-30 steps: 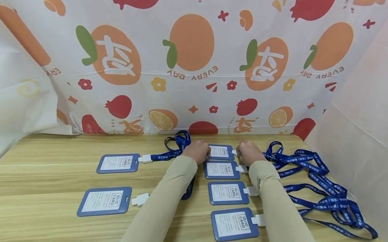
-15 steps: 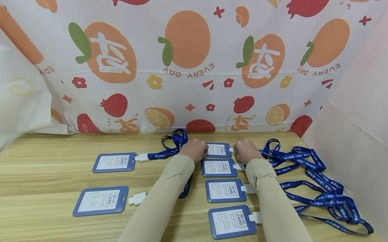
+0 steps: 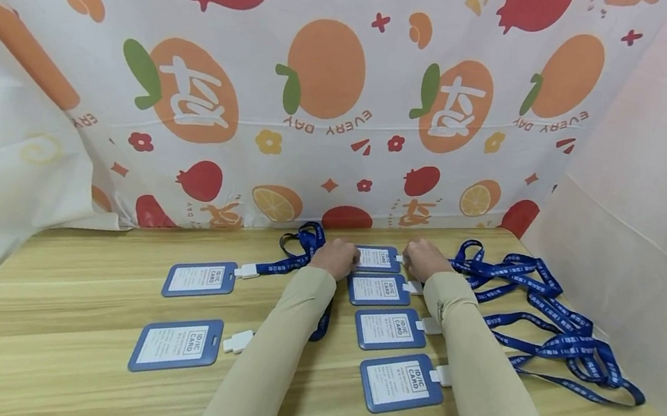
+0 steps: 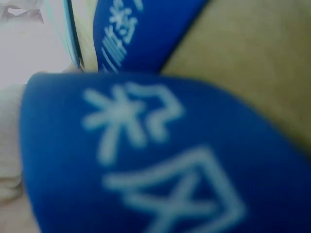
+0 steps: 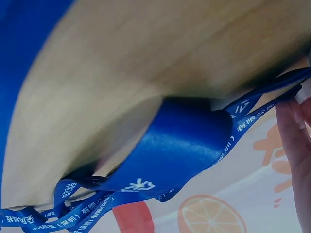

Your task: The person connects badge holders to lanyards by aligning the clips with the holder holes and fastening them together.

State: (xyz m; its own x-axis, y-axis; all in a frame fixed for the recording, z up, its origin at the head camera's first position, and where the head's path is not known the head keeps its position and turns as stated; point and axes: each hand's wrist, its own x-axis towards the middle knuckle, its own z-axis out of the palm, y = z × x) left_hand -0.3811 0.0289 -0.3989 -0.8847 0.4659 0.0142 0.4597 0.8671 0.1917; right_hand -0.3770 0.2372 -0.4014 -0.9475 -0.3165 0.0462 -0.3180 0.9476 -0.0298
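At the back of the right-hand column lies a blue ID card holder (image 3: pixel 379 259). My left hand (image 3: pixel 335 257) pinches its left edge, with fingertips mostly hidden behind the knuckles. On its other side, my right hand (image 3: pixel 424 259) grips the white clip (image 3: pixel 399 259) that joins it to a blue lanyard. In the right wrist view, fingers (image 5: pixel 294 131) meet the lanyard near the clip, and a blue strap (image 5: pixel 170 141) with white lettering loops below. Blue strap (image 4: pixel 121 141) fills much of the left wrist view.
Several more holders continue the column nearer me, including one in front (image 3: pixel 401 383). Lanyards (image 3: pixel 571 346) lie tangled at right. At left are two holders, one far (image 3: pixel 200 279) and one near (image 3: pixel 176 345), the latter apart from its white clip (image 3: pixel 238 341). A fruit-print cloth (image 3: pixel 314 163) hangs behind.
The head view has shifted slightly. Both hands stay at the farthest card holder, and the holders keep their places.
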